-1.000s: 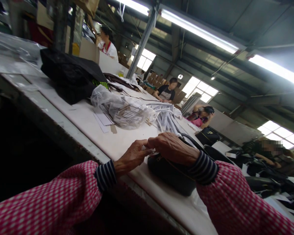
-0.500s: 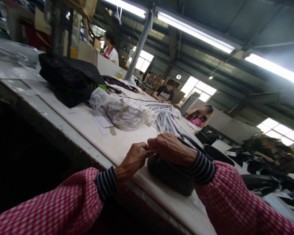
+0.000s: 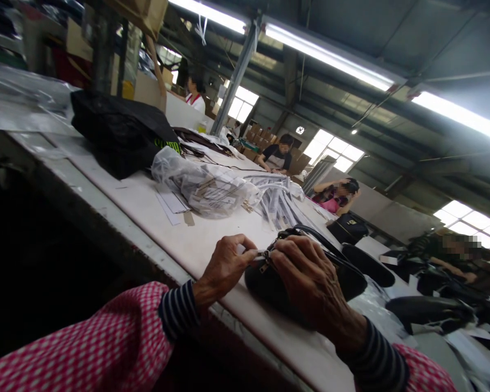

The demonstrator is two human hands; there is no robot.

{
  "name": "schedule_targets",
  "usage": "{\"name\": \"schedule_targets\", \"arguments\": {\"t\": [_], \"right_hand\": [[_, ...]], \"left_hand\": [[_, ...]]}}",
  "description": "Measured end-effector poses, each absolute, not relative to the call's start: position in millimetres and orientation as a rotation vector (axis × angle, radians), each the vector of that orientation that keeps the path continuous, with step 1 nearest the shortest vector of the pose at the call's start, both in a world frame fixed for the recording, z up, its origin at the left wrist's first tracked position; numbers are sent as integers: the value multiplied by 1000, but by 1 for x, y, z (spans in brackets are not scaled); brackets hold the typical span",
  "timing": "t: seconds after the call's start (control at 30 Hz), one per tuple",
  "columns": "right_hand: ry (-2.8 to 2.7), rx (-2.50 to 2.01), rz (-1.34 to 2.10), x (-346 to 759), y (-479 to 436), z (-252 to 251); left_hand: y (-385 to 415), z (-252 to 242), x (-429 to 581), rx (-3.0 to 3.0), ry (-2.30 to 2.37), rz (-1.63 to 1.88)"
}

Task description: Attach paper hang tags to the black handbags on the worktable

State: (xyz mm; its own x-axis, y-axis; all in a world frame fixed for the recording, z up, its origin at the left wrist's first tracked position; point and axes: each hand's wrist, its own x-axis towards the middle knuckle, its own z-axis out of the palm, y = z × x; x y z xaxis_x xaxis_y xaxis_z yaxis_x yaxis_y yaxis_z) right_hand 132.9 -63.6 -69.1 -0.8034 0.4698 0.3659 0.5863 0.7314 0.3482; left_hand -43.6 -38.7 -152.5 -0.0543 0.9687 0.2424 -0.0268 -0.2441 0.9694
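Observation:
A black handbag (image 3: 259, 288) with two looped handles (image 3: 324, 239) lies on the pale table in front of me. At its near left end a silver zipper (image 3: 263, 255) shows, with a small metal pull (image 3: 263, 267) hanging from it. My left hand (image 3: 226, 267) is closed, thumb and forefinger pinching the zipper's end. Over the top of the bag lies my right hand (image 3: 310, 275), fingers bent and gripping the bag beside the zipper. Its thumb and the far side of its grip are hidden.
A clear plastic bag of flat pieces (image 3: 216, 190) and some paper cards (image 3: 171, 206) lie beyond my hands. Farther left is a large black bag (image 3: 118, 130). More black bags (image 3: 430, 313) cover the right side. Several co-workers sit or stand farther off.
My right hand has moved from the pinch beside my left fingers back to the right, onto the bag, uncovering the zipper and handles. The left hand stays at the zipper's end.

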Motion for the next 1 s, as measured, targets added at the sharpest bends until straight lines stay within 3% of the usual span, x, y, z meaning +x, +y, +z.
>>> {"name": "schedule_targets", "arguments": {"t": [0.33, 1.0], "right_hand": [[-2326, -1141, -851, 121, -73, -135], [-2309, -988, -1049, 105, -54, -126]], "left_hand": [[-34, -154, -45, 1319, 1082, 1433], [-22, -146, -55, 1355, 935, 1347]]}}
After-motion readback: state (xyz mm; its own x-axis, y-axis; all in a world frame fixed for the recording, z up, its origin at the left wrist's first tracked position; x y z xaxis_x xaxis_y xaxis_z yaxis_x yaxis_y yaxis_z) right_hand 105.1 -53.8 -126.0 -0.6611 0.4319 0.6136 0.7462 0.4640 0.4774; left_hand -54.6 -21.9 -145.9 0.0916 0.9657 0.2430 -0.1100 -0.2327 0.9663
